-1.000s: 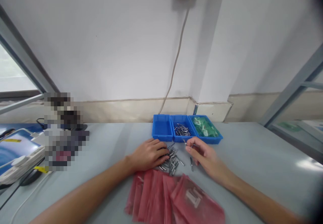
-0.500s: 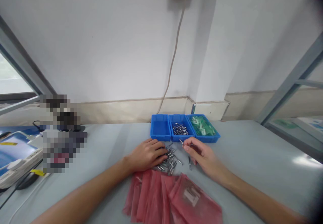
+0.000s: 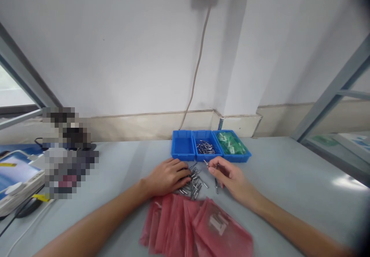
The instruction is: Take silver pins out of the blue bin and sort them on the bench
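My left hand (image 3: 170,176) lies palm down, its fingers stretched over the left side of a loose pile of small metal pins (image 3: 194,183). Between thumb and fingertips, my right hand (image 3: 228,176) pinches one slim metal pin (image 3: 206,163), whose tip points up and left. Another metal pin (image 3: 216,186) lies on the table just below that hand. Beyond the hands, a blue bin (image 3: 209,157) holds many similar pins. Several red plastic bags (image 3: 173,226) lie overlapping in front of the pile, the rightmost with a few pale pieces inside.
Left of the pin bin stands an empty blue bin (image 3: 183,158); on its right, another blue bin (image 3: 235,158) contains green bags. Power strips and cables (image 3: 24,189) crowd the table's left side beside a blurred-out area. A wall (image 3: 138,56) rises behind the table.
The view has shifted very slightly. Both hands stay in nearly the same places, the right still pinching the pin.
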